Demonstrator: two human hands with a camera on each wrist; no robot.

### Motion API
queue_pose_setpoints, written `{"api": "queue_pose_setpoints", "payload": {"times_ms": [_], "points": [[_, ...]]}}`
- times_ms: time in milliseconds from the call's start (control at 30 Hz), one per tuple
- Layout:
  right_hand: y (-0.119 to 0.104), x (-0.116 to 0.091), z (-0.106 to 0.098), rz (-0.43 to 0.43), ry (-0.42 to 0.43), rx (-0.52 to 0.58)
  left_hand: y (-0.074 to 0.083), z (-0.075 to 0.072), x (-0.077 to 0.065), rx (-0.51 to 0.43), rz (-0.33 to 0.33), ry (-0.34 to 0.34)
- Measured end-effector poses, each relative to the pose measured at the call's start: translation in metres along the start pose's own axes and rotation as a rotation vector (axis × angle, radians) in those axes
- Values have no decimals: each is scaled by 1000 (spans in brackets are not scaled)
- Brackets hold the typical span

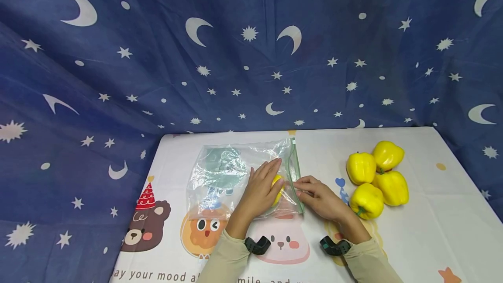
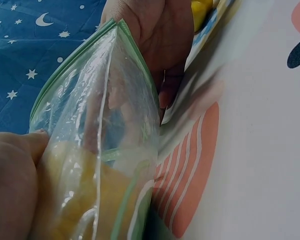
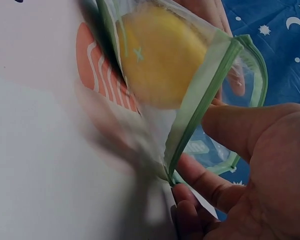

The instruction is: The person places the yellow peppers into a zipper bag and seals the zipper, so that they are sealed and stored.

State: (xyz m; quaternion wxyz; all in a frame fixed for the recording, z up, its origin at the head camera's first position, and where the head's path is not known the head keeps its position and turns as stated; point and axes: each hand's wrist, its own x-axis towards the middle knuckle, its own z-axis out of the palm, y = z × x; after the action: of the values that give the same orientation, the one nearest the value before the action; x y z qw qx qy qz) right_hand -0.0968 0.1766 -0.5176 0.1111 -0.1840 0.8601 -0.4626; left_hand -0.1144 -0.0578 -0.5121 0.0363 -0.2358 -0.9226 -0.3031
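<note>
One clear bag [image 1: 232, 176] lies with its green rim [image 3: 200, 107] at 3 o'clock; on it rests my left hand [image 1: 259, 189], fingers nearly straight, against a yellow pepper [image 1: 278, 190] inside, near that opening. My right hand [image 1: 321, 198] pinches the rim. Four loose peppers [image 1: 383, 183] sit at the bag's 3 o'clock. I judge I'm bagging one pepper; next calls for seating it deeper, towards 9 o'clock.

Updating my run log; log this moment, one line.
left hand: touches clear bag; right hand: holds green rim; bagged: one yellow pepper; outside: four yellow peppers
</note>
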Motion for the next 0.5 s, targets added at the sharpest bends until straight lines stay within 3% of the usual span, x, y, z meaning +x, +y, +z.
{"api": "queue_pose_setpoints", "payload": {"times_ms": [267, 500], "points": [[3, 1, 0, 3, 18, -15, 0, 1, 0, 4, -9, -12], [0, 0, -4, 7, 84, -41, -1, 1, -1, 4, -3, 1]]}}
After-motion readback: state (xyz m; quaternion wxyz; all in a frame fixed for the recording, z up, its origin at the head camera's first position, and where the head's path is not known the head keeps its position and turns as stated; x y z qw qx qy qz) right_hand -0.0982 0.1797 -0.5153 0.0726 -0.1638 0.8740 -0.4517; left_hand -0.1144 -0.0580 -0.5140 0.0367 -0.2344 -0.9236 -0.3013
